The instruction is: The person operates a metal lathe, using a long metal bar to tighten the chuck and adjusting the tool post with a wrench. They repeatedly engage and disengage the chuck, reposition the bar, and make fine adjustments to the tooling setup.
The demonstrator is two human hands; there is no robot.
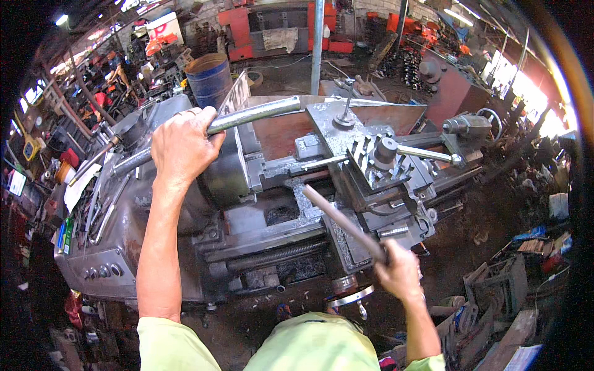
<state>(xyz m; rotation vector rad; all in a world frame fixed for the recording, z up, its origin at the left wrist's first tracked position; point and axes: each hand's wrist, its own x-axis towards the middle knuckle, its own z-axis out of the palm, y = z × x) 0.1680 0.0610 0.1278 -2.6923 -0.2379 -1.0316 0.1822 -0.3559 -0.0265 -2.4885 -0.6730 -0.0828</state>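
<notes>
My left hand (184,145) is closed around a long round metal pipe (263,114), which lies across the top of a lathe headstock (139,232). The pipe's far end reaches out past the chuck (226,172). My right hand (399,271) grips one end of a brownish-grey rod (343,221), whose other end points up and left over the lathe bed. Whether the rod is wood or metal I cannot tell. Beyond it stands the tool post (385,151) with a clamping lever (427,153). A boring bar (325,162) sticks out of it toward the chuck.
Metal chips lie on the carriage (349,244) and bed. A handwheel (351,298) juts toward me. Several hand tools (108,213) rest on the headstock's left. A blue drum (211,83) stands behind, a tailstock (467,127) to the right. Metal scrap (501,287) lies at lower right.
</notes>
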